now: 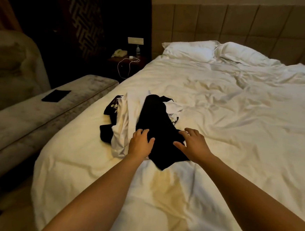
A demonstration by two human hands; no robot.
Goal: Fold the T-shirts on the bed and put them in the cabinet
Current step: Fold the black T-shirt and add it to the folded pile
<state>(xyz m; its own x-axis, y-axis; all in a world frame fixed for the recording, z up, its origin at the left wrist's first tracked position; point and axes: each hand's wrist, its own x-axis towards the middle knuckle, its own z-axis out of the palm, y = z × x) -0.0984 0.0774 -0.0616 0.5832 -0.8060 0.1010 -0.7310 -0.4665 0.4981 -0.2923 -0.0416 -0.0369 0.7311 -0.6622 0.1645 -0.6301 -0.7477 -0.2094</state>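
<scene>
A loose pile of T-shirts lies near the left edge of the bed (238, 122). A black T-shirt (158, 123) is on top, with a white T-shirt (128, 113) under it and a black printed one (113, 106) at the far left of the pile. My left hand (140, 141) rests on the black T-shirt's near left edge with fingers spread. My right hand (191, 144) reaches over its near right edge, fingers spread and slightly bent. Neither hand grips the cloth. No cabinet is in view.
Two white pillows (189, 50) lie at the headboard. A long padded bench (39, 110) with a dark flat item (56, 95) stands left of the bed. A nightstand (127, 58) holds a phone, a bottle and a charging cable. A pale armchair (11, 64) stands at far left.
</scene>
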